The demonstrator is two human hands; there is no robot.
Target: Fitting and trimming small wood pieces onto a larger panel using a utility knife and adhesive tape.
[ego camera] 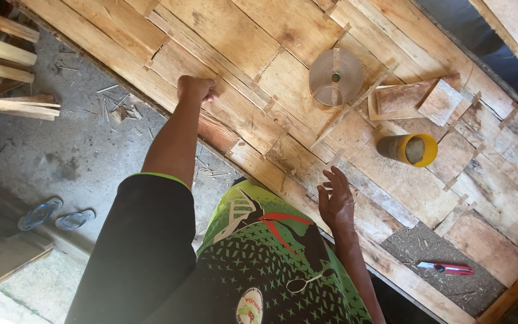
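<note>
Pale wood veneer sheet (283,78) fills the frame's upper middle. My left hand (196,89) is fisted, pinching its edge; right hand (336,201) hovers wide, empty. Smoothing seems underway; next needs a flat press.

Black-sleeved green jersey (271,252) with black star pattern, red mark.

- A grey concrete floor (73,150) is lying below the plank surface (271,36), littered with wood splinters.
- A pair of blue flip-flops (55,216) is sitting on it.
- Wooden slats (4,54) are leaning at the left.
- Daylight is falling evenly.
</note>
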